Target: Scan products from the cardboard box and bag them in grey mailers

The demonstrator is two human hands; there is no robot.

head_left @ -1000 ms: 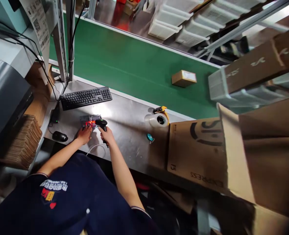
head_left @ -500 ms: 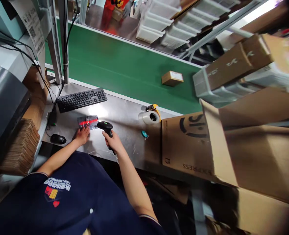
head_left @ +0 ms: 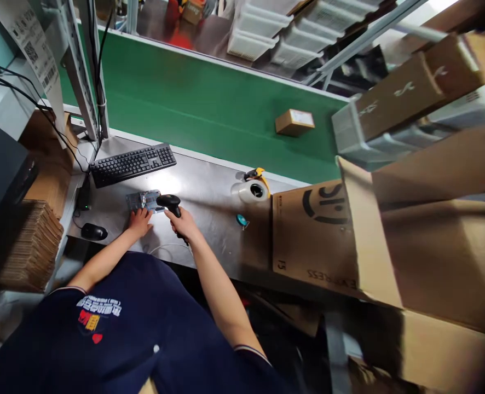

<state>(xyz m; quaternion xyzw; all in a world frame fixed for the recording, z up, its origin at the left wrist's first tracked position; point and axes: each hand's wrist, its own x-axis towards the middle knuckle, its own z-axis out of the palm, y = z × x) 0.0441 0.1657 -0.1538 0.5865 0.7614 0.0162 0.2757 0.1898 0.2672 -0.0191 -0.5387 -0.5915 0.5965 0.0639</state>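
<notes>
My right hand (head_left: 185, 224) grips the handle of a black barcode scanner (head_left: 168, 201), whose head points left over the edge of a small packet. That shiny, see-through plastic packet (head_left: 138, 201) lies flat on the metal table (head_left: 209, 230); its contents are too small to make out. On the packet's near edge rests my left hand (head_left: 140, 221), fingers stretched out and a little apart. A black keyboard (head_left: 133, 164) lies just beyond the packet, and a black mouse (head_left: 94, 232) to the left of my left hand.
Clear tape rolls (head_left: 253, 191) with a yellow-handled tool (head_left: 260, 174) and a small teal item (head_left: 241, 220) lie right of centre. A large open carton (head_left: 314, 235) stands at right. Beyond runs a green belt (head_left: 209, 104) carrying a small box (head_left: 294, 122). Flattened cardboard (head_left: 29, 235) is stacked at left.
The scanner's red light on the packet has gone out. My right hand and the scanner have shifted slightly left, nearer the packet. The whole view has turned a little.
</notes>
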